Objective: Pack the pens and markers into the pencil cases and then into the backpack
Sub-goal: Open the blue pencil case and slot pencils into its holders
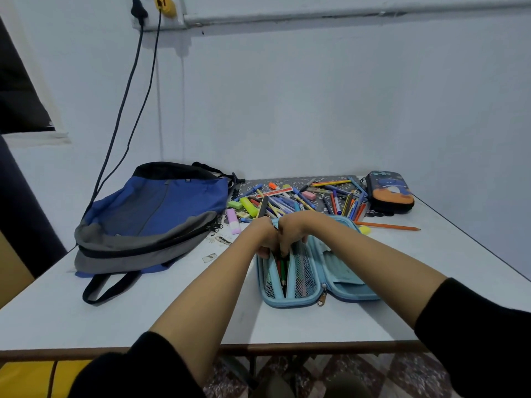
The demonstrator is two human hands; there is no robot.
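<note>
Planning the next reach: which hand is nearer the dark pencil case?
Right, narrowly. Both hands meet at the far end of the light blue pencil case; the right hand is on the side toward the dark pencil case, the left hand just beyond it, toward the backpack.

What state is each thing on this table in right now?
Blue case: unzipped, lying open, pencils in its left pocket.
Dark case: closed.
Backpack: lying flat.
Pens and markers: loose pile.
Left grip: holds the open case's rim.
Right grip: fingers curled on the pencils.
</note>
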